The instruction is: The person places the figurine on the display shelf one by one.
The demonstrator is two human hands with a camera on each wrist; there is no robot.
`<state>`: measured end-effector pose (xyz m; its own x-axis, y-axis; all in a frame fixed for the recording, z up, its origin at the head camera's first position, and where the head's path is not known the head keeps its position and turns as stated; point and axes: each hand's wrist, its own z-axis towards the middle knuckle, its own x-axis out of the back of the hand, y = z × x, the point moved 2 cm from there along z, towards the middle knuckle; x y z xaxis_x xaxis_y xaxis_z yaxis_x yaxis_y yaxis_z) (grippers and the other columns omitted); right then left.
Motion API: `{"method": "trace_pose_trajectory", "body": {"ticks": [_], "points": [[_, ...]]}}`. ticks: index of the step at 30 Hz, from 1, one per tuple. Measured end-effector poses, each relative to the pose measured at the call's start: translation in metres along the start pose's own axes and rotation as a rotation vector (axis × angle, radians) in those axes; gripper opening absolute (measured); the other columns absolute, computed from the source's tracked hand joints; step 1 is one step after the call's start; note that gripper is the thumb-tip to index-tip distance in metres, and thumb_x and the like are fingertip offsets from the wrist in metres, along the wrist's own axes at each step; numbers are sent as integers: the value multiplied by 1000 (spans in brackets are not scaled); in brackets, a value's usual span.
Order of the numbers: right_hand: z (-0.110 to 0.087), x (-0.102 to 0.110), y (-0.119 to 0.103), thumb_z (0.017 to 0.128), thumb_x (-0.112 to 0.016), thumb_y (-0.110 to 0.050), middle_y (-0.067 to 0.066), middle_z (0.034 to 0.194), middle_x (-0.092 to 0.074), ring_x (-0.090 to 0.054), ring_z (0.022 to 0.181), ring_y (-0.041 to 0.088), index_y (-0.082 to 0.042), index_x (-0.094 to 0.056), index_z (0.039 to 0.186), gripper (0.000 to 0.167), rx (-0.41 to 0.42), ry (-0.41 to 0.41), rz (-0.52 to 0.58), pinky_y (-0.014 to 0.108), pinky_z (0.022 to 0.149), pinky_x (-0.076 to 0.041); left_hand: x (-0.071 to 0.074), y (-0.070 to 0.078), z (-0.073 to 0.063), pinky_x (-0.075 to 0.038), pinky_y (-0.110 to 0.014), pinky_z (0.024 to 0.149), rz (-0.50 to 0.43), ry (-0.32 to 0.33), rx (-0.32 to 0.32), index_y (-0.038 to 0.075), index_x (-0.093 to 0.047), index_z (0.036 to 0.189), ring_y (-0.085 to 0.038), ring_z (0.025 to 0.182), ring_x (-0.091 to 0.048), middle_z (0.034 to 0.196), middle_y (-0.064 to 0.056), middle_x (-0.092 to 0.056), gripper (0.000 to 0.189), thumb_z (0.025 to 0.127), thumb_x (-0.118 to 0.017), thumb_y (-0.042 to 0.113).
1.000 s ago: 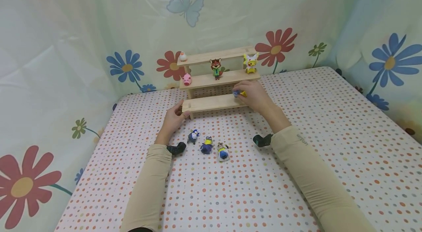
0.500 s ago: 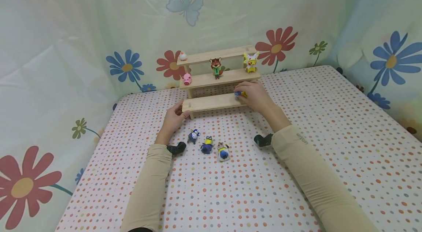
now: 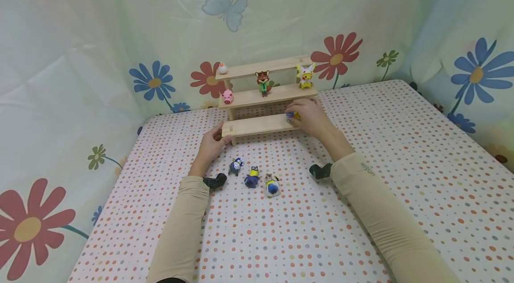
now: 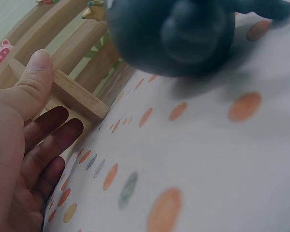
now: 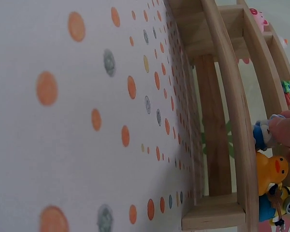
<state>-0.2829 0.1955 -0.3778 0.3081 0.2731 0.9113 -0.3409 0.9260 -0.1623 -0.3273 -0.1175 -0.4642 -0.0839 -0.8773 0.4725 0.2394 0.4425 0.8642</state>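
My left hand (image 3: pixel 209 145) holds the left end of the bottom board of a three-tier wooden shelf (image 3: pixel 257 125), thumb at the front edge. In the left wrist view its fingers (image 4: pixel 50 140) curl below the board. On that same board, toward the right, my right hand (image 3: pixel 310 115) pinches a small blue-and-white figurine (image 5: pixel 264 134). Beside it in the right wrist view stand a yellow duck figure (image 5: pixel 268 170) and a Minion figure (image 5: pixel 279 203); in the head view the hand mostly hides these two.
Higher tiers bear a white bird figure (image 3: pixel 222 68), a pink pig (image 3: pixel 227 96), a fox figure (image 3: pixel 263 83) and a Pikachu figure (image 3: pixel 305 76). In front, on the dotted cloth, lie a dark blue-and-white figure (image 3: pixel 235 166), a Minion in blue (image 3: pixel 252 177) and a blue-bellied figure (image 3: pixel 272 185).
My right hand has shifted very slightly to the right along the bottom board with the blue-and-white figurine. The left hand keeps its place on the shelf.
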Motion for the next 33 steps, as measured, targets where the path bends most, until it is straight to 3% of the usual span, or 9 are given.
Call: {"method": "trace_pose_trajectory", "body": {"ticks": [16, 33], "points": [[-3, 0, -4, 85, -73, -23, 4, 118, -67, -50, 120, 28, -19, -71, 107, 22, -35, 62, -46, 58, 110, -17, -1, -2, -2, -47, -41, 98, 5, -1, 19, 18, -31, 150, -26, 119, -54, 133, -12, -54, 83, 82, -65, 51], [-2, 1, -2, 84, -74, -22, 5, 117, -67, -50, 120, 29, -19, -72, 104, 21, -24, 84, -18, 59, 109, -14, 0, 0, -1, -47, -41, 99, 10, -2, 21, 17, -31, 150, -26, 120, -54, 132, -13, -55, 81, 84, -65, 48]]}}
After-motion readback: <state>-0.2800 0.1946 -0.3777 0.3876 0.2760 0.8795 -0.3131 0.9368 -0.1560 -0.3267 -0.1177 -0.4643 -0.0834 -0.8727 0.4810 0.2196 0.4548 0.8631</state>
